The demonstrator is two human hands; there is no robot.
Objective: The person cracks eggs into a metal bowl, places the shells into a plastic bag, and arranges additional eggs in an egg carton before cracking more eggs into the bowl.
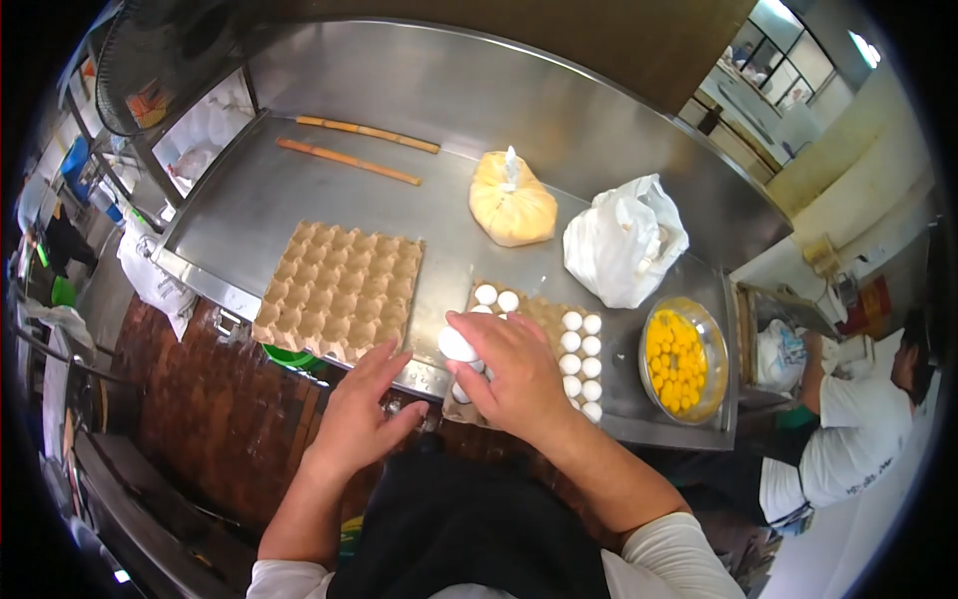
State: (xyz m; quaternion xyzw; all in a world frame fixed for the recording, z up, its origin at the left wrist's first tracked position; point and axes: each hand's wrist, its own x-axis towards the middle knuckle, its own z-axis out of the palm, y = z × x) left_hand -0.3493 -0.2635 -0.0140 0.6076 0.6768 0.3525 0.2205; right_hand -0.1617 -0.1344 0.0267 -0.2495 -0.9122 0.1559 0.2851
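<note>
Between the thumb and fingers of my right hand (519, 379) is a white egg (457, 344), held above the left part of a cardboard egg tray (540, 317). White eggs (571, 363) fill the tray's right columns, and more sit at its left, partly hidden under my hand. My left hand (367, 409) hangs with fingers apart and nothing in it, close to the front edge of a second egg tray (339, 285), whose cups hold no eggs. To the right stands a metal bowl (715, 371) with many yellow yolks (676, 361) in it.
On the steel table (225, 215) are a tied bag of yellowish contents (511, 205), a white plastic bag (624, 245) and two wooden sticks (349, 160). A raised steel panel (419, 75) backs the table. A person in a white shirt (848, 429) is at the right.
</note>
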